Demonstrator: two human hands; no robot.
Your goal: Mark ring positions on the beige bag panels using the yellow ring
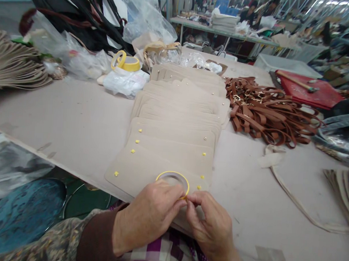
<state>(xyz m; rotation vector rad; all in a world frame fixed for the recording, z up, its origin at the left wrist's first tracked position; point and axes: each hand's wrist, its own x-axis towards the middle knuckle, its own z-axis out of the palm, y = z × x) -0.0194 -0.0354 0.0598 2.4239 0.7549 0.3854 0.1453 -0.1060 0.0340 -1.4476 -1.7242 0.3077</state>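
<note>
My left hand point(151, 211) is closed around the near side of a roll of yellow tape point(172, 173), which stands just over the front beige panel. My right hand point(211, 218) pinches with thumb and fingertips at the roll's near edge, touching the left fingertips; a bit of tape seems to be between them, mostly hidden. Beyond them lies an overlapping row of beige panels point(161, 161). The nearest panels carry small yellow tape pieces point(133, 151) at their corners, while farther ones show bare metal studs point(205, 138).
Brown straps with metal clasps point(266, 112) lie in a heap at the right. Two more yellow tape rolls point(131, 64) rest on a plastic bag at the back left. A hammer point(296, 81) lies on a red slab point(308, 90). Fanned beige strips point(14, 63) stand far left; a stool point(23, 216) is below.
</note>
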